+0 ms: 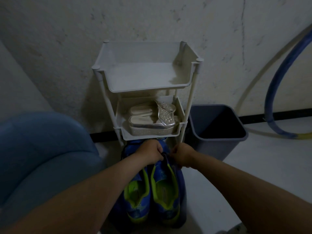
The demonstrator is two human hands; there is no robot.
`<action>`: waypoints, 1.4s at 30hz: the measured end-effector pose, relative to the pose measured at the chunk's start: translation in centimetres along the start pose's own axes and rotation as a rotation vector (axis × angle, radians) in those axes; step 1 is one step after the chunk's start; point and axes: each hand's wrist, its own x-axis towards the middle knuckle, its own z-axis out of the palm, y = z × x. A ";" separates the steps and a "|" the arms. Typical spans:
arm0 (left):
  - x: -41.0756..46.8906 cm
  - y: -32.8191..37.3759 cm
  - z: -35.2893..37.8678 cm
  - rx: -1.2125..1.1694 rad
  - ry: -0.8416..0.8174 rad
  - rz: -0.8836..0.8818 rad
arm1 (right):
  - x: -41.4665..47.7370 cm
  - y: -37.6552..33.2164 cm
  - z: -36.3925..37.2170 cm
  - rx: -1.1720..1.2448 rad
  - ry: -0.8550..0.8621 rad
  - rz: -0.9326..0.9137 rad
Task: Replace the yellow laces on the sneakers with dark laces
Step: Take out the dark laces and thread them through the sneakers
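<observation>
While both of your hands work at the front of the sneakers (162,188), the lacing itself stays mostly hidden, so progress can only be judged loosely. Your left hand (148,153) has its fingers curled down tight, and your right hand (183,155) has its fingers bunched in a pinch. Between the two sets of fingers runs a dark piece (164,155), which both seem to grip. In this dim light you cannot tell whether it is a dark lace or the edge of the tongue. The pair stands on the floor directly under and behind your fingers, heels toward you, with the toes tucked beyond your fingers under the white rack (146,88). No yellow lace shows anywhere behind your fingers: the bright lime there is lining around the openings, not lace. That suggests the old laces may already be out of at least the sneaker below your right hand, and that threading or tightening the dark one is the step in hand. The other sneaker's eyelets lie beneath your left hand and forearm, so its state is unknown and it may still need doing. Beyond your fingers, silver sandals (152,122) sit on the rack's middle shelf, and a dark bin (211,149) stands just to the right of your right-hand fingers.
</observation>
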 end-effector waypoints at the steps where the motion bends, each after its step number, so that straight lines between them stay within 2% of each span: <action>1: 0.1 0.0 -0.4 0.027 -0.027 0.014 | 0.1 0.0 -0.1 -0.020 0.022 -0.001; 6: 0.3 0.2 -1.7 0.159 -0.082 0.095 | -0.7 -0.7 -2.3 0.073 0.200 -0.028; 9: 0.2 0.5 -2.0 0.144 -0.078 0.120 | -1.4 -1.0 -3.2 0.273 0.277 -0.068; 13: 0.1 1.4 -1.9 0.028 -0.090 0.194 | -2.9 -2.3 -3.8 0.543 0.187 -0.119; 21: 0.2 2.9 -2.8 -0.217 0.066 0.139 | -3.0 -3.7 -4.6 0.741 0.213 -0.237; 24: 0.4 3.4 -3.8 -0.314 0.204 0.169 | -3.0 -3.5 -4.9 0.685 0.164 -0.175; 29: -0.5 4.7 -5.4 -0.617 0.330 0.242 | -3.3 -2.8 -4.0 0.302 -0.075 -0.116; 32: -0.9 5.0 -5.7 -0.694 0.314 0.235 | -3.1 -3.1 -3.6 0.276 -0.027 -0.142; 36: -0.5 5.3 -5.7 -0.910 0.181 0.082 | -3.3 -3.9 -4.5 0.378 0.083 -0.195; 37: -0.5 5.2 -5.7 -0.872 0.156 0.035 | -3.4 -4.2 -4.8 0.432 0.136 -0.229; 39: -0.6 4.7 -5.6 -0.603 0.102 0.009 | -3.7 -4.9 -5.4 0.561 0.224 -0.307; 42: -0.9 3.6 -4.9 -0.292 -0.116 0.077 | -4.2 -5.9 -6.4 0.724 0.272 -0.409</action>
